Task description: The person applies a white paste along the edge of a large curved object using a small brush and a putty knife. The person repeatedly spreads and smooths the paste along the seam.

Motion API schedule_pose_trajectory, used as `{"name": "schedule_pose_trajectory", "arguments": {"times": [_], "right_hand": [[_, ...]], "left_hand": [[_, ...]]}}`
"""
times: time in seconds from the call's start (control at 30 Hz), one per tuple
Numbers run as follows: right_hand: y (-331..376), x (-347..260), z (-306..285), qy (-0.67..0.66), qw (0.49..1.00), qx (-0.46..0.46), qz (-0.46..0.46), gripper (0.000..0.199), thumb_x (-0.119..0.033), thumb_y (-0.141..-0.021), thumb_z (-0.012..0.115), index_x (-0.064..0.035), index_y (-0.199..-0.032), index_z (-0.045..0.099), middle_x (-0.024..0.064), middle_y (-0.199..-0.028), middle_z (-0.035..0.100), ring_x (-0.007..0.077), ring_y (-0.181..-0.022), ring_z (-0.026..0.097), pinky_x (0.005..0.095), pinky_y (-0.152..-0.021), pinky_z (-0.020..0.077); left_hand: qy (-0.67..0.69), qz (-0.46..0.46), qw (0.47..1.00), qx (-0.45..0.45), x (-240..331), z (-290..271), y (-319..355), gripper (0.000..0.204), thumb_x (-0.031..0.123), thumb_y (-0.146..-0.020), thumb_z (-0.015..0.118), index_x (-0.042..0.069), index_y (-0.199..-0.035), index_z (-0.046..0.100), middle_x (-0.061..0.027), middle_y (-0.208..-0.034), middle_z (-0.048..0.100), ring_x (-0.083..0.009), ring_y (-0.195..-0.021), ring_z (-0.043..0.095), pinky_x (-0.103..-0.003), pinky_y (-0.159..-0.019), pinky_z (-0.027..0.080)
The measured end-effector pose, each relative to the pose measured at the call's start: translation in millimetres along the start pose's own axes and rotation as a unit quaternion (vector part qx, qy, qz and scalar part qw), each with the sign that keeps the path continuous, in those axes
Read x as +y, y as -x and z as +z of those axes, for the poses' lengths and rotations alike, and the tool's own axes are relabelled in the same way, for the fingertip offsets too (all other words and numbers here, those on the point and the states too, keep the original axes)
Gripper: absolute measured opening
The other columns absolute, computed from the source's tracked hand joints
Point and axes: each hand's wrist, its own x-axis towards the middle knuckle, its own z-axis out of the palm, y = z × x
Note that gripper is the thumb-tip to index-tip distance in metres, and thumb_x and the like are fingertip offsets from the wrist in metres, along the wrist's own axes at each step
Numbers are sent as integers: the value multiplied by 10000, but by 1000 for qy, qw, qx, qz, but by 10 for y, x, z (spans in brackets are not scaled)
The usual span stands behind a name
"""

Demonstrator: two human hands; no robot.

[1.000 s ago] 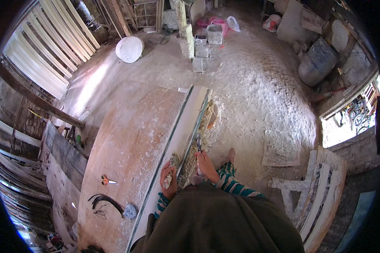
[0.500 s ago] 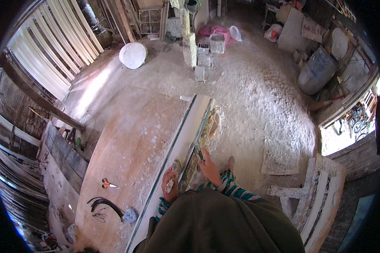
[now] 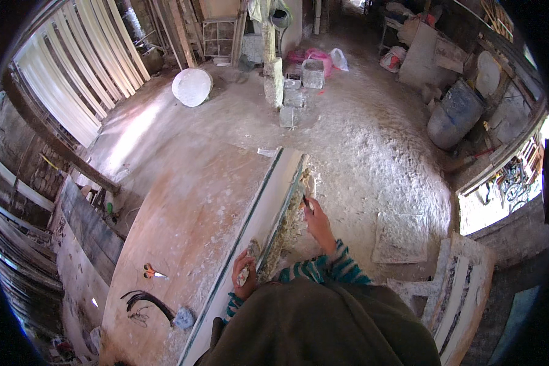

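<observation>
A long white moulding strip (image 3: pixel 263 198) with dark green edges runs away from me along the right side of a wooden board. My right hand (image 3: pixel 321 227) is closed around a small, thin, dark-handled tool (image 3: pixel 305 199), whose tip is at the strip's rough right edge; its exact kind is too small to tell. Nearer to me, my left hand (image 3: pixel 243 277) is closed on a pale, plaster-like lump (image 3: pixel 254 249) and rests over the strip. Crumbly whitish material (image 3: pixel 285 238) lines the strip's right side between the hands.
On the wooden board (image 3: pixel 183 213) lie orange-handled scissors (image 3: pixel 153 272), a bundle of black strands (image 3: pixel 147 300) and a bluish-grey wad (image 3: pixel 184 317). Ahead stand a post (image 3: pixel 274 82), dusty blocks (image 3: pixel 291 116) and a round white tub (image 3: pixel 192 87). A blue barrel (image 3: pixel 456 114) stands at right.
My right hand with the tool has moved forward and to the right, farther along the strip's edge. The left hand stays in nearly the same place. The whole view has shifted slightly.
</observation>
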Motion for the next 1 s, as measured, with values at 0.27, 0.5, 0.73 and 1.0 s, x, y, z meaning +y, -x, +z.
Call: {"name": "schedule_pose_trajectory", "arguments": {"times": [0.27, 0.5, 0.73, 1.0], "right_hand": [[-619, 116, 376, 36, 995, 93, 23, 351, -255, -911, 436, -78, -1212, 474, 227, -979, 607, 395, -866, 591, 458, -729, 466], [-886, 130, 237, -9, 994, 58, 87, 365, -258, -915, 421, -19, -1175, 515, 234, -1047, 592, 385, -949, 571, 426, -820, 448], [-945, -34, 160, 40, 993, 67, 91, 334, -216, -905, 442, -32, -1176, 505, 233, -955, 612, 393, -840, 589, 450, -716, 464], [-965, 200, 251, 57, 994, 91, 11, 315, -228, -907, 438, -53, -1154, 524, 200, -970, 617, 387, -853, 593, 456, -729, 466]], "left_hand": [[-30, -19, 999, -7, -54, 6, -9, 132, 9, -786, 617, 17, -918, 616, -210, -1102, 573, -303, -1078, 540, -369, -902, 418], [-14, -42, 999, 16, 33, -7, 3, 126, -7, -777, 602, 31, -893, 632, -193, -1100, 582, -280, -1057, 555, -357, -883, 432], [-43, -43, 998, 11, -88, 31, 2, 126, -10, -753, 606, 42, -863, 639, -184, -1095, 591, -284, -1031, 571, -357, -855, 454], [-33, -25, 998, 37, -16, 62, -40, 166, -18, -738, 609, 51, -887, 630, -194, -1094, 589, -283, -1058, 561, -349, -873, 442]]}}
